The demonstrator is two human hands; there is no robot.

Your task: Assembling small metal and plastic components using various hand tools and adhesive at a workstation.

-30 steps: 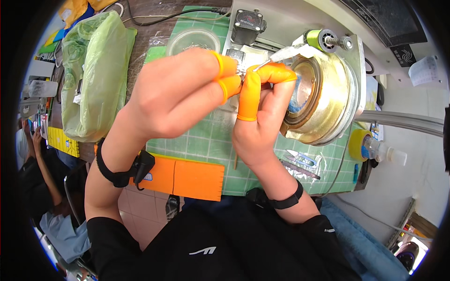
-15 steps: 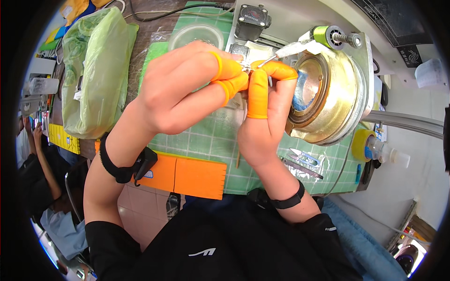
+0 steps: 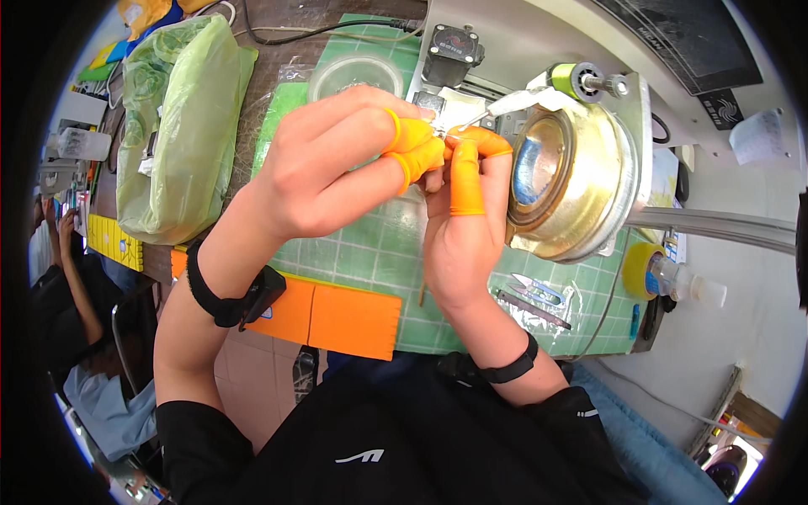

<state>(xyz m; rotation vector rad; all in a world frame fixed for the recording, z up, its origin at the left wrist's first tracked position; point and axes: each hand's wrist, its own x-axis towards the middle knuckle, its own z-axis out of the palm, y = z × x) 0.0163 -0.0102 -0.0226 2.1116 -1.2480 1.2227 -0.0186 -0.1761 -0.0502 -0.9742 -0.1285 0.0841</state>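
I have fine fingertip work in hand: the capped thumb and forefinger of my left hand (image 3: 341, 160) are pinched on a tiny bright piece (image 3: 439, 132), while those of my right hand (image 3: 459, 240) press together just beside it, with what they hold, if anything, hidden. The piece sits at the meeting of my fingertips, too covered for me to tell its long axis or which way it points. The next move, I judge, calls for a steady pinch and careful aim. Just beyond my right fingertips a thin rod (image 3: 474, 119) slants down and leftward toward them; whether it touches, I cannot tell. The gold drum (image 3: 589, 181) stands right of my grip.
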